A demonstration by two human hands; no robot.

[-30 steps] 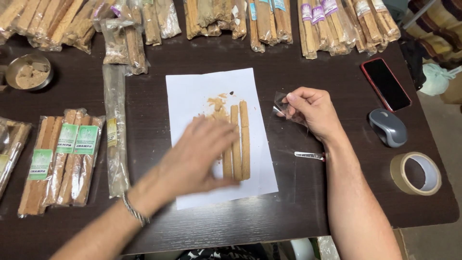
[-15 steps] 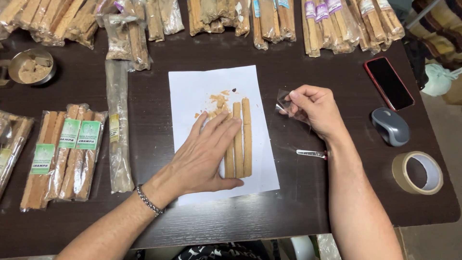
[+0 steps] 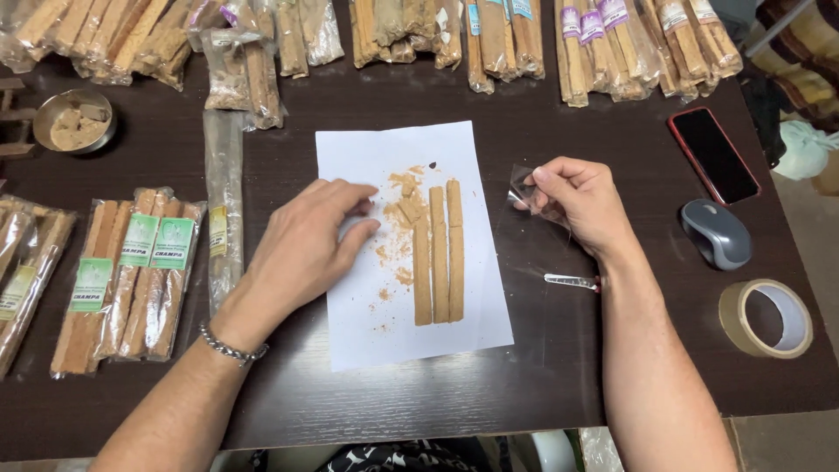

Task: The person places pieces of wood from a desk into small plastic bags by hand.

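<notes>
At the centre of the frame a white sheet of paper lies on a dark table, and on it three tan sticks lie side by side, upright in the picture, the leftmost one broken at its top into small pieces and crumbs scattered toward the sheet's middle. The left hand rests palm down over the sheet's left edge, fingers loosely spread and holding nothing, its fingertips just beside the crumbs; whatever lies under the palm is hidden. The right hand, right of the sheet, pinches a clear plastic sleeve between thumb and forefinger; the sleeve is so transparent that its lower edge is hard to trace against the table, and only a small pale label strip near the wrist marks it. Along the top edge, bagged bundles of sticks are cut off by the frame. At left, more packets with green labels run out of the picture, and a small metal bowl sits above them. At right lie a dark phone, a grey mouse and a roll of brown tape.
</notes>
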